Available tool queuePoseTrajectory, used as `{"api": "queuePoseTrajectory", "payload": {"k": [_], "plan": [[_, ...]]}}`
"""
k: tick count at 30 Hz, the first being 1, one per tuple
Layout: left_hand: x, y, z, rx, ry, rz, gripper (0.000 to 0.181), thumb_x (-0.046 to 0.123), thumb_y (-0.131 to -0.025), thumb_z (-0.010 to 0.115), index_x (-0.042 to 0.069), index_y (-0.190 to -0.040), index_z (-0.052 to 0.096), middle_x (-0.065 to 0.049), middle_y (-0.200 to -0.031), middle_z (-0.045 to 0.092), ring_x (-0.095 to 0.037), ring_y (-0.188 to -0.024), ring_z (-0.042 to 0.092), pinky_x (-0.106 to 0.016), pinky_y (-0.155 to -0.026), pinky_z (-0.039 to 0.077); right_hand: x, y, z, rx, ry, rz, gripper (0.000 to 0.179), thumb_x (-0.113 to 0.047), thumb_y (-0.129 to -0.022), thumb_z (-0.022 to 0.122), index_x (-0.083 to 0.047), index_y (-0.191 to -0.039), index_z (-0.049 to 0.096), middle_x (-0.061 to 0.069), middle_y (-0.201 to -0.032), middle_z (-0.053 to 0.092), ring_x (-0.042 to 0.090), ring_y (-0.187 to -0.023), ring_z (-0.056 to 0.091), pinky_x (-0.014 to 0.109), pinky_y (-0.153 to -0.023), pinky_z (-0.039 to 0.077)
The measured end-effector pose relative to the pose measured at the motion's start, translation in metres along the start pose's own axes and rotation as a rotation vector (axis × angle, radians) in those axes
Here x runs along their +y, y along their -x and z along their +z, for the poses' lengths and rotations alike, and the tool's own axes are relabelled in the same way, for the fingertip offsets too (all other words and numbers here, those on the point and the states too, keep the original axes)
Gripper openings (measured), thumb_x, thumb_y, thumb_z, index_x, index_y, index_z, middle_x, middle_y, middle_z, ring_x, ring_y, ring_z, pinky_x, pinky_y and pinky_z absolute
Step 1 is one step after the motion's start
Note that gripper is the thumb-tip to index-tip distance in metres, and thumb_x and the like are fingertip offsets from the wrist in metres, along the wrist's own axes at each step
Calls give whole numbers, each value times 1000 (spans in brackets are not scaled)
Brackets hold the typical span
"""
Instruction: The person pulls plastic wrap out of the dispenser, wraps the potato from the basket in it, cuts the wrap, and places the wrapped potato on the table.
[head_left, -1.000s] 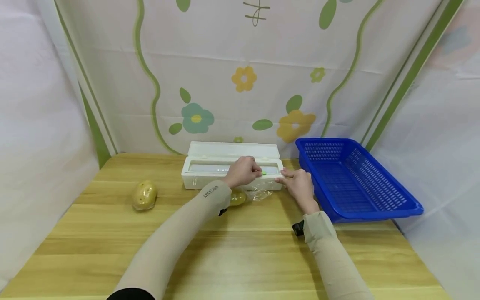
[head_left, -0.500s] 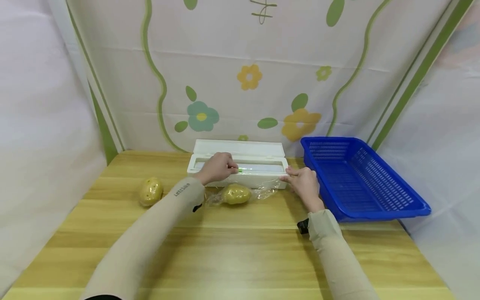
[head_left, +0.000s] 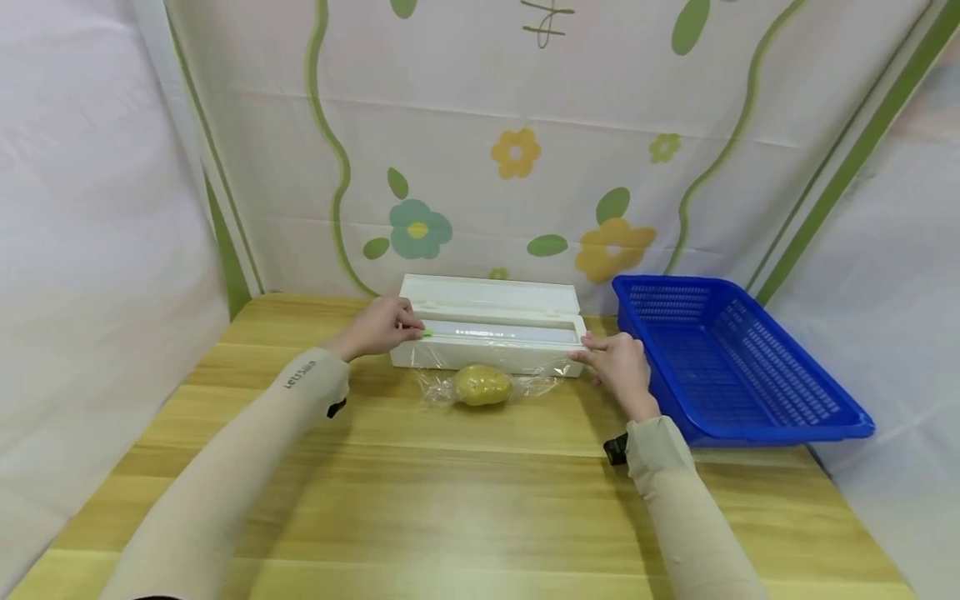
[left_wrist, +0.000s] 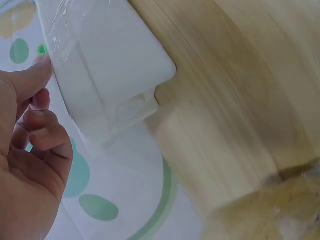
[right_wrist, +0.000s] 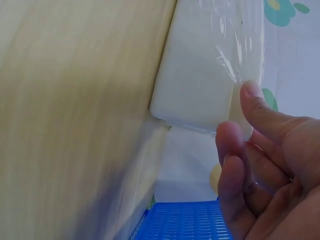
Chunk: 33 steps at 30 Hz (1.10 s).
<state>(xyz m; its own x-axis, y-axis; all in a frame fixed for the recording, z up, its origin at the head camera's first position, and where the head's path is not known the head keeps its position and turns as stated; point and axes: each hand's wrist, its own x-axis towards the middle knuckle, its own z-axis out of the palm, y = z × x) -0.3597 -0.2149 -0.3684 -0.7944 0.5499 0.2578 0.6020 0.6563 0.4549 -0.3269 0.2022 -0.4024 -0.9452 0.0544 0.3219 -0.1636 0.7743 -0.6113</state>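
Observation:
A long white cling film dispenser (head_left: 487, 358) stands at the back of the table, its lid raised and a roll inside. At its left end my left hand (head_left: 381, 327) pinches the small green slider (head_left: 427, 332) on the cutting track. The right hand (head_left: 617, 365) grips the opposite end, thumb on the upper edge in the right wrist view and fingers against the end. Just before the dispenser lies a potato (head_left: 482, 385) under clear cling film (head_left: 438, 387). A second film-wrapped potato (left_wrist: 265, 217) shows in the left wrist view; my left arm hides it in the head view.
A blue plastic basket (head_left: 678, 421) stands to the right, close to my right hand. Behind the dispenser hangs a flower-printed cloth (head_left: 450, 125). Bare wooden tabletop (head_left: 465, 500) lies between the forearms.
My left hand has slid the green slider leftward along the track to the dispenser's left end, uncovering the middle potato. The right hand has kept its grip. The camera view has shifted slightly.

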Motion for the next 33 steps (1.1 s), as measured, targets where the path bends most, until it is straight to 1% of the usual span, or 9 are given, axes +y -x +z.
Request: {"api": "queuePoseTrajectory", "payload": {"k": [7, 10, 12, 14, 17, 19, 23, 27, 33], "plan": [[-9, 11, -4, 12, 13, -32, 15, 13, -92, 72, 4, -101, 78, 1, -82, 60, -18, -67, 49, -35, -61, 43, -2, 1, 2, 1, 6, 17, 45, -42, -78, 83, -19, -117, 74, 5, -86, 74, 22, -41, 59, 38, -41, 40], [-13, 16, -6, 18, 12, -51, 15, 13, -92, 71, 4, -102, 78, 0, -85, 60, -21, -71, 51, -35, -62, 41, -3, 1, 3, -9, 1, 18, 46, -42, -79, 83, -19, -117, 74, 7, -87, 74, 23, -42, 60, 38, -41, 40], [-16, 18, -8, 30, 10, -45, 14, 12, -92, 71, 4, -102, 78, -1, -85, 59, -27, -85, 58, -35, -62, 40, -4, 1, 2, -7, 0, 17, 45, -41, -79, 83, -19, -117, 74, 8, -89, 74, 25, -43, 60, 38, -40, 40], [-18, 20, -11, 33, 9, -43, 15, 11, -92, 71, 3, -104, 77, -1, -84, 58, -30, -86, 57, -35, -62, 38, -4, 1, 1, 1, 7, 20, 45, -42, -78, 83, -20, -116, 74, 8, -94, 74, 24, -42, 60, 38, -41, 41], [-19, 22, -13, 38, 3, -31, 18, 11, -92, 71, 2, -106, 76, 0, -79, 55, -27, -79, 53, -34, -60, 36, -3, 0, 0, 4, 16, 24, 45, -43, -78, 83, -20, -116, 74, 7, -93, 74, 23, -41, 60, 38, -41, 41], [-20, 24, -16, 44, -10, -33, 18, 10, -91, 72, 1, -106, 76, -1, -78, 54, -23, -66, 42, -34, -59, 36, -3, 0, -1, -3, 20, 20, 46, -44, -78, 82, -21, -117, 74, 7, -92, 74, 24, -42, 60, 38, -42, 42], [-21, 26, -21, 54, -43, -51, 17, 9, -91, 72, 0, -105, 76, 0, -78, 55, -18, -65, 42, -34, -58, 38, -3, -2, -4, -4, 13, 15, 45, -42, -78, 83, -20, -117, 74, 6, -92, 74, 24, -41, 59, 38, -41, 41], [-20, 24, -22, 37, -48, -62, 18, 12, -92, 71, 2, -107, 75, 0, -82, 57, -18, -68, 45, -34, -59, 40, -1, -2, -6, -3, 4, 37, 45, -41, -78, 84, -20, -116, 74, 4, -96, 74, 22, -40, 58, 38, -40, 39], [-25, 31, -20, 58, -37, -68, 18, 11, -92, 72, 3, -107, 76, 0, -82, 60, -19, -68, 45, -34, -59, 39, -2, -1, -3, -32, -5, 25, 46, -40, -79, 83, -18, -118, 73, 5, -110, 71, 21, -39, 57, 36, -39, 39]]}}
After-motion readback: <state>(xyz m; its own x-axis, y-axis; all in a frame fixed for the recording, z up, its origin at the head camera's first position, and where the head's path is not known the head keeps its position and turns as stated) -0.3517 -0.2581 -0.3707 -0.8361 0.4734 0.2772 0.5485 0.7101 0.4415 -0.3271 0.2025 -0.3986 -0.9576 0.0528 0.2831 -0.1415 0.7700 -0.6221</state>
